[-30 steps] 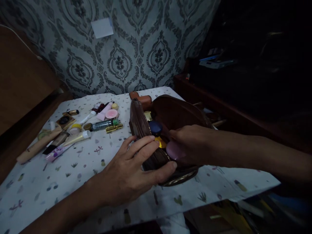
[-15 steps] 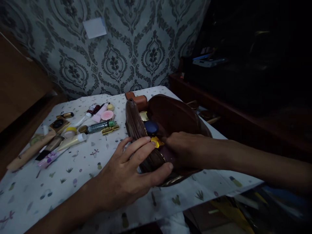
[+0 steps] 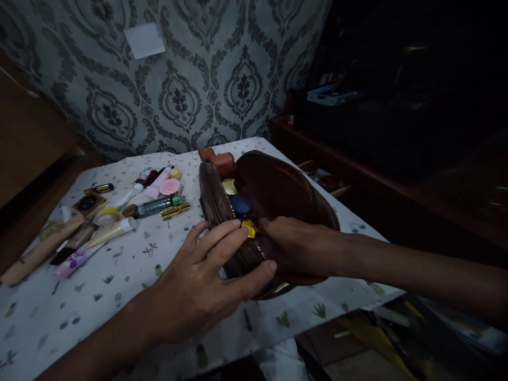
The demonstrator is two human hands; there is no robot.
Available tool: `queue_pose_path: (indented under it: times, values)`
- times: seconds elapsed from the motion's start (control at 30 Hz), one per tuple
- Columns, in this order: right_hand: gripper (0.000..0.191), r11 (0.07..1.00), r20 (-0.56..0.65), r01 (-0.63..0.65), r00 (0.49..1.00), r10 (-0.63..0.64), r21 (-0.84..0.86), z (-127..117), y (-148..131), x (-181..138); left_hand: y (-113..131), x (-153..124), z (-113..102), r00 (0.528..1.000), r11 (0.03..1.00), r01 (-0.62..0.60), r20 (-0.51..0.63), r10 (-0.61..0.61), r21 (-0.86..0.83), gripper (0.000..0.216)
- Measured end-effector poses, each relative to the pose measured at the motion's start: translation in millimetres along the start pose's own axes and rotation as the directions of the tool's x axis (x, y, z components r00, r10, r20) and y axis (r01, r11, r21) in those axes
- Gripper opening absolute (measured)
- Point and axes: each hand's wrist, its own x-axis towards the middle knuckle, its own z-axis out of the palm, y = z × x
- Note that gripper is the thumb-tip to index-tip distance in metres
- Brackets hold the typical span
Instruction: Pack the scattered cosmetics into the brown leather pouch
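Note:
A brown zip bag (image 3: 273, 180) stands unzipped on the table. My left hand (image 3: 202, 280) lies over its near left rim, with fingertips and thumb gripping the zipper edge. My right hand (image 3: 293, 238) reaches inside, and most of its fingers are hidden, so what they hold does not show. Between the two hands is a shiny yellow item (image 3: 250, 228), close to the fingertips of both. Inside along the left wall sit a dark blue round item (image 3: 241, 205) and a gold-coloured item (image 3: 229, 186).
Cosmetics lie on the patterned tablecloth (image 3: 115, 296) to the left, among them a pink round compact (image 3: 170, 187), a green-capped tube (image 3: 156, 205) and a white-capped tube (image 3: 115, 233). A brown leather item (image 3: 220, 161) is behind the bag. An open drawer (image 3: 329, 182) is at right.
The view has shifted slightly, moving everything a little left. Both hands keep about the same places at the bag, the right one still inside it.

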Motion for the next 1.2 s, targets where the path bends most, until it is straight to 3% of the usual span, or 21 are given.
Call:
queue_pose_path:
  times: [0.23,0.47,0.57,0.73,0.93,1.2]
  values:
    - [0.048,0.995,0.017,-0.091,0.996,0.091,-0.027,-2,-9,-1,-1,-1,1,1.0,1.0,-0.007,0.003,0.007,0.008,0.05]
    - [0.058,0.994,-0.001,0.058,0.998,-0.059,-0.094,-11,-6,-7,-1,-2,1,1.0,1.0,0.002,0.014,-0.002,0.024,0.053]
    - [0.053,0.99,-0.045,0.088,0.995,-0.093,-0.113,-24,-7,-14,-1,-1,1,1.0,1.0,-0.001,-0.002,0.001,0.018,0.054]
    - [0.035,0.977,0.062,0.144,0.989,-0.136,-0.157,-38,-11,-21,-2,0,0,1.0,1.0,-0.011,0.003,0.011,-0.009,0.052]
    - [0.027,0.945,0.117,0.154,0.985,-0.125,-0.287,-31,-14,-14,-2,-1,1,1.0,1.0,-0.018,0.0,0.018,0.003,0.051]
    - [0.019,0.97,0.178,0.168,0.975,-0.136,-0.175,-27,-9,-12,-2,-3,3,1.0,1.0,0.0,0.014,0.0,-0.001,0.055]
